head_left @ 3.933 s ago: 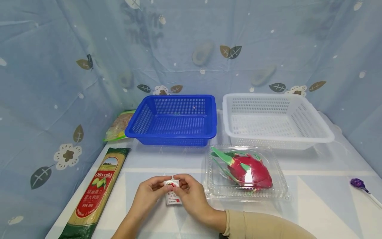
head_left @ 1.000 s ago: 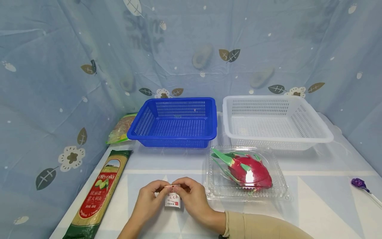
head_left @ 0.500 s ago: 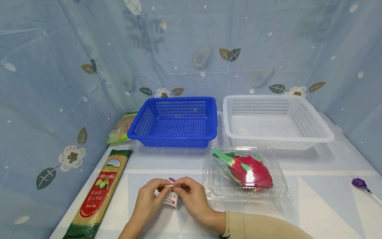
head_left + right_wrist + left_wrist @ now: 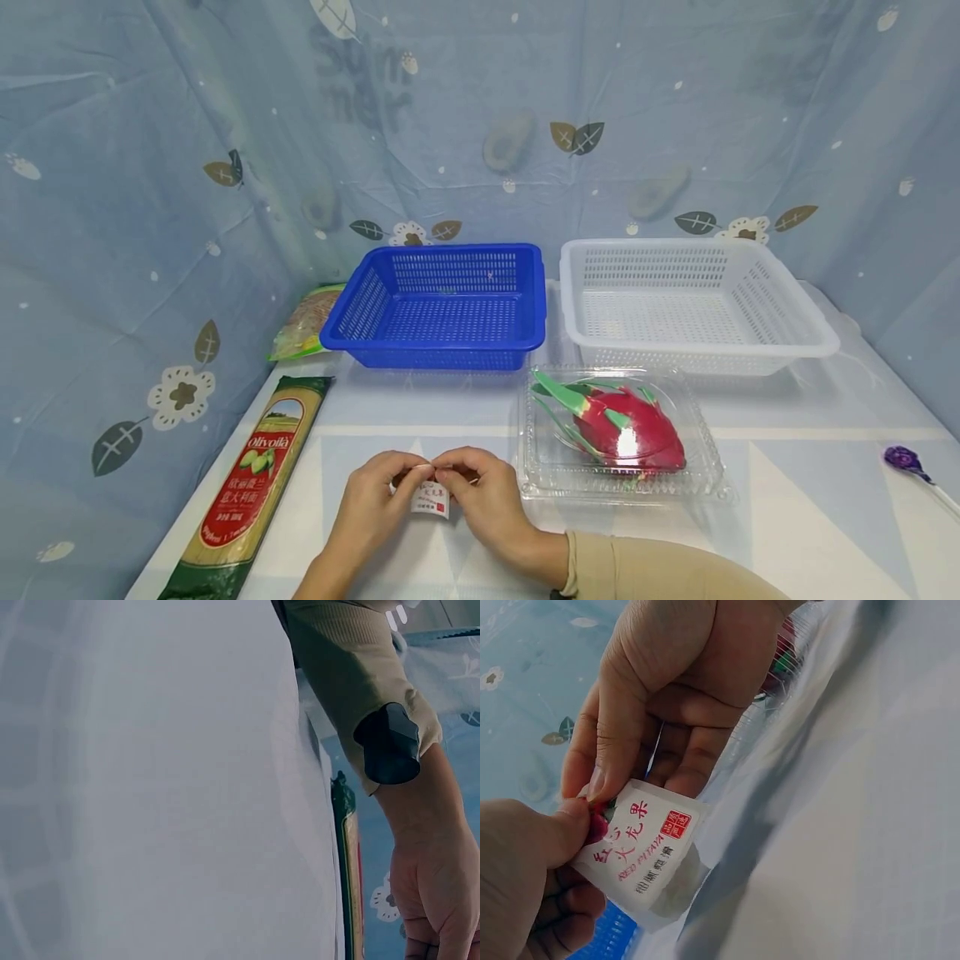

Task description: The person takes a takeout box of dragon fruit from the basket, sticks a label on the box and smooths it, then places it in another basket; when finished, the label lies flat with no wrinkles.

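Observation:
A small white label [image 4: 430, 500] with red print and a fruit picture is between both hands in the head view. My left hand [image 4: 367, 504] pinches its upper left corner with thumb and fingertips, and my right hand [image 4: 483, 500] pinches the upper right side. Close up in the left wrist view, the label [image 4: 641, 851] reads RED PITAYA, and a pale translucent layer shows behind its lower edge. Fingertips cover much of the picture. The right wrist view catches my left hand [image 4: 435, 896] at the lower right, its fingers cut off by the frame.
A clear clamshell box [image 4: 712, 467] with a red dragon fruit [image 4: 637, 429] lies right of the hands. Behind stand a blue basket [image 4: 435, 357] and a white basket [image 4: 697, 354]. A spaghetti packet [image 4: 243, 492] and a bag [image 4: 303, 325] lie left; a purple flower [image 4: 902, 457] lies right.
The label has turned between the fingers. Half a second ago it leaned left with some picture above the fingertips; now its lower printed face shows beneath them. Both hands have barely shifted.

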### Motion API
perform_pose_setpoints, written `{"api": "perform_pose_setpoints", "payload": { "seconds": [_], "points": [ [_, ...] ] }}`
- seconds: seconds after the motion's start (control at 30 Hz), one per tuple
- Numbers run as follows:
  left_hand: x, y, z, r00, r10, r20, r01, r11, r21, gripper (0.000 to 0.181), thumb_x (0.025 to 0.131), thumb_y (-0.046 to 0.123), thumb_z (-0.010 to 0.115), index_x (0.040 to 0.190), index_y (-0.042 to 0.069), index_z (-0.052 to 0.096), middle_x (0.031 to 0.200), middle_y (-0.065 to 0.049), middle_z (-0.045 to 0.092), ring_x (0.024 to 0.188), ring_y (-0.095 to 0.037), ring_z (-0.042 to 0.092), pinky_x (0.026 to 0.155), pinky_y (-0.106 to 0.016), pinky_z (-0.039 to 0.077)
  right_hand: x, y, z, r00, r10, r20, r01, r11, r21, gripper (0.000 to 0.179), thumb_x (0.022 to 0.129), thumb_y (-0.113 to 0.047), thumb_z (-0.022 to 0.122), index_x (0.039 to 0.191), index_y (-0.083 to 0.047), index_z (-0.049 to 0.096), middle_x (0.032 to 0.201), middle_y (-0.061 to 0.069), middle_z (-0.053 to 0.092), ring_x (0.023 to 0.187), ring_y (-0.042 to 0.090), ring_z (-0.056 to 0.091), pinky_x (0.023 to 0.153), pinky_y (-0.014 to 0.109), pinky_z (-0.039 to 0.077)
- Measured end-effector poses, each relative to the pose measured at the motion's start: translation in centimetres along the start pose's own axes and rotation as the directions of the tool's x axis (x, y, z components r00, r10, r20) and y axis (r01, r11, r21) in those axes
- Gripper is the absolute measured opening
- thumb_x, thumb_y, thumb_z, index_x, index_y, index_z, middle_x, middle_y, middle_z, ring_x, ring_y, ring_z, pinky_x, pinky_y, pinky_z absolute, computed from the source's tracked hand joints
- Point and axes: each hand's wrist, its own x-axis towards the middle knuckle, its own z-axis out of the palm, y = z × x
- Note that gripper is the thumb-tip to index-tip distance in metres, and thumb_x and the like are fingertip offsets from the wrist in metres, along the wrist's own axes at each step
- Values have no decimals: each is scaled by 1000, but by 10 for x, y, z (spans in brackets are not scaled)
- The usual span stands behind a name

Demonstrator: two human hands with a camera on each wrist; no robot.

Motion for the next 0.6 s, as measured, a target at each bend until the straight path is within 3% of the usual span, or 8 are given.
{"api": "perform_pose_setpoints", "payload": {
  "seconds": [0.23,0.5,0.6],
  "points": [
    [-1,-1,0,1000,28,-7,-28,1000,12,13,79,8,78,77,18,71,75,8,66,67,8,47,56,-14,43,0,1,1,1000,12,4,-12,1000,1,9,86,-4,72,94,-6,75,86,15,74,63,-1,56,56,14,49],
    [-2,-2,2,993,-121,12,122,990,-77,16,84,10,75,72,19,69,69,12,63,64,8,48,56,-17,45,1,0,0,998,51,26,-52,998,24,11,87,-7,73,97,-5,74,87,16,72,65,1,58,57,19,54],
    [-3,-4,3,993,-118,-1,117,987,-109,17,83,9,76,71,19,69,68,12,64,63,8,49,54,-16,44,2,0,0,994,85,66,-87,996,26,15,89,-11,72,101,-2,73,85,15,71,65,3,59,58,23,57]
  ]
}}
